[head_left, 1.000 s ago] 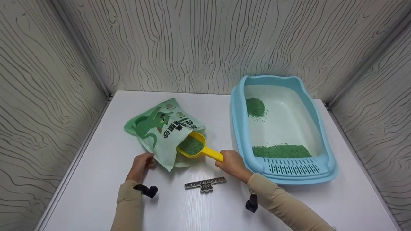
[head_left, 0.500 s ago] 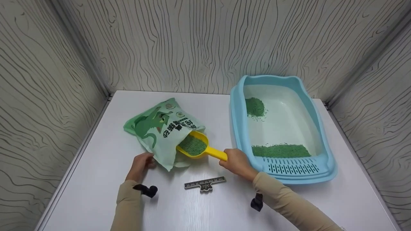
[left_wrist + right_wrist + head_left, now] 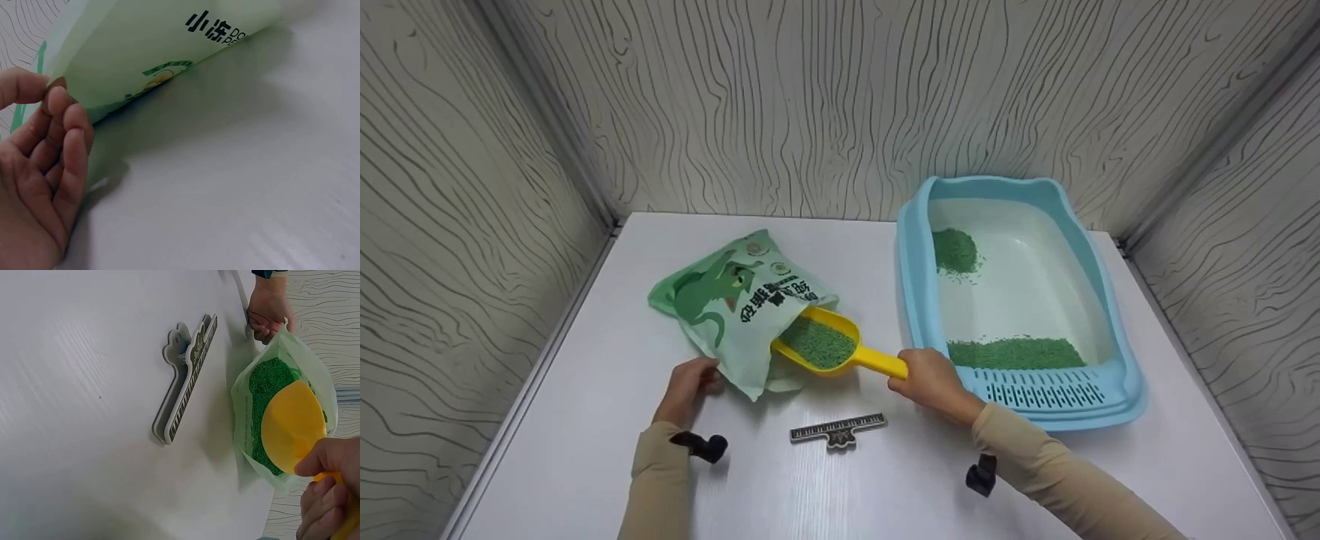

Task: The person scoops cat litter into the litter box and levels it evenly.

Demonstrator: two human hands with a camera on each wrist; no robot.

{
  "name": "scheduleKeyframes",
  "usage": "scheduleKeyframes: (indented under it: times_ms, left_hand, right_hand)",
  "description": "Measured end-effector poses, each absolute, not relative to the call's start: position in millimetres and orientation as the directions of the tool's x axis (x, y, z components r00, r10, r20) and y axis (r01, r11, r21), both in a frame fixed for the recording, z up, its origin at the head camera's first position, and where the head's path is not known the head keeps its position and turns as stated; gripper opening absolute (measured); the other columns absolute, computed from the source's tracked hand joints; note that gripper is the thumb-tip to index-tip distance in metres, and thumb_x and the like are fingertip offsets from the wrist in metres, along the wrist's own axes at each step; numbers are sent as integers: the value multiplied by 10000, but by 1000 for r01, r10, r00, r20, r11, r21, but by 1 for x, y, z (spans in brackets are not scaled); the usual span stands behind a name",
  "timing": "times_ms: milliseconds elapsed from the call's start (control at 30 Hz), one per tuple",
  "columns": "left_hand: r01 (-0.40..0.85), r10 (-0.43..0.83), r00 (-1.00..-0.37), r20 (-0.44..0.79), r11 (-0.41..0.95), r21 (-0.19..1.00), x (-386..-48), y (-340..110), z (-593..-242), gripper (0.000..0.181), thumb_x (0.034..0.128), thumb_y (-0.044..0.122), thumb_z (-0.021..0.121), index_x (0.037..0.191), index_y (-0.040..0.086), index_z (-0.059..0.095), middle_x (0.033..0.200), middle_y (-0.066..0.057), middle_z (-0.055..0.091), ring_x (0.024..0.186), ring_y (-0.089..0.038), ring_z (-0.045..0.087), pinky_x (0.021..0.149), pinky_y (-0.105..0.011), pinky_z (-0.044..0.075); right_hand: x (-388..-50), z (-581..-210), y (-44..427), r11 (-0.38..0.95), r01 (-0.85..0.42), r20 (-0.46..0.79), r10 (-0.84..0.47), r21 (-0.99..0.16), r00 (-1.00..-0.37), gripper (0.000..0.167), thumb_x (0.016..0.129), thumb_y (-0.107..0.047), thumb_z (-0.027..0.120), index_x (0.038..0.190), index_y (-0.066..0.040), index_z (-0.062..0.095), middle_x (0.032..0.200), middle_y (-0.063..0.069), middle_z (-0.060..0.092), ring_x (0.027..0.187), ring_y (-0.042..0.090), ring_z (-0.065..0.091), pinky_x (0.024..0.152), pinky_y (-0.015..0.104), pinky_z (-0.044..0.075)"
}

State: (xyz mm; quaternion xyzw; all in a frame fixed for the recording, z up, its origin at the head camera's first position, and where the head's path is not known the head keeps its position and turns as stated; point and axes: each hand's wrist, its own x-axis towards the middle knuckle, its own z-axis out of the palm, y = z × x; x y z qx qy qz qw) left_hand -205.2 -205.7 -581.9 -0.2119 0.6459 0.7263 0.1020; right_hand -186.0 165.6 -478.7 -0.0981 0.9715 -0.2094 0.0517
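A pale green cat litter bag (image 3: 727, 292) lies on its side, its mouth turned toward the right front. My left hand (image 3: 688, 386) pinches the edge of the bag's mouth between thumb and fingers, as the left wrist view (image 3: 48, 146) shows. The handle of a yellow scoop (image 3: 881, 362) is gripped in my right hand (image 3: 936, 384). Green litter pellets (image 3: 821, 346) fill the scoop's bowl, whose front end is still inside the bag mouth. More green pellets (image 3: 270, 385) show inside the bag in the right wrist view, partly hidden by the scoop.
To the right stands a blue litter box (image 3: 919, 292) with a heap of pellets (image 3: 958, 251) at its back left and a band along the front. A flat dark clip (image 3: 838, 431) with a ruler-like edge lies on the white table (image 3: 765, 487). Patterned walls (image 3: 810, 112) enclose it.
The right hand has drawn the scoop toward the right, so more of its pellet-filled bowl shows outside the bag. My left hand and the bag have stayed in place.
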Motion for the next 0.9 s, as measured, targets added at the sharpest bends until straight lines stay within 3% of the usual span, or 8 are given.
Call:
scheduleKeyframes:
  times_ms: [267,600,900]
  left_hand:
    - [-428,-126,-888,-443,-130,894,-205,-206,-579,199,907,105,558,713,95,599,622,29,576,596,-104,573,626,-256,484]
    - [-361,-60,-929,-366,-80,929,-202,-209,-581,187,887,186,555,717,123,600,651,54,584,625,-82,556,641,-236,460]
    - [-420,-115,-894,-433,-118,900,-204,-205,-581,224,920,117,526,701,82,562,616,16,536,602,-135,502,634,-273,442]
  right_hand:
    - [-183,-473,173,893,-151,-85,-206,-424,-975,116,732,-126,713,781,-46,644,620,16,531,577,139,409,569,261,318]
    - [-181,-464,187,889,-129,-112,-197,-439,-974,102,725,-119,704,774,-43,658,612,9,533,563,131,424,548,248,333]
    - [-178,-460,197,888,-155,-115,-224,-432,-968,123,753,-166,689,749,-56,635,600,2,503,554,132,413,532,244,322]
